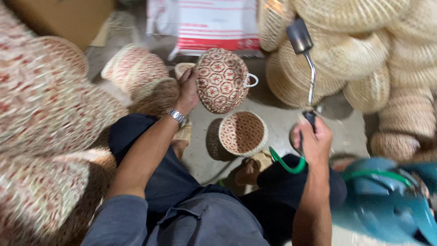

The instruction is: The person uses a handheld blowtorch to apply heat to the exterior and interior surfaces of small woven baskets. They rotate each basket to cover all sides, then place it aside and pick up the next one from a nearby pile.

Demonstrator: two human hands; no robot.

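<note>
My left hand (188,89), with a metal watch at the wrist, holds up a round woven lid (221,80) patterned in red and cream, with a small white loop on its right side. Below it on the floor stands the matching open woven basket (242,132). My right hand (312,138) grips the handle of a gas torch (306,59) whose bent metal tube rises to a dark nozzle at the upper right of the lid. A green hose (284,163) curls from the handle toward a blue gas tank (384,198) at the lower right.
Stacks of red-and-cream woven baskets (45,105) fill the left side. Plain natural-coloured baskets (364,50) are piled at the right and back. A red-and-white sack (207,23) lies at the top. My knees in dark trousers and a foot sit on the grey floor (277,114).
</note>
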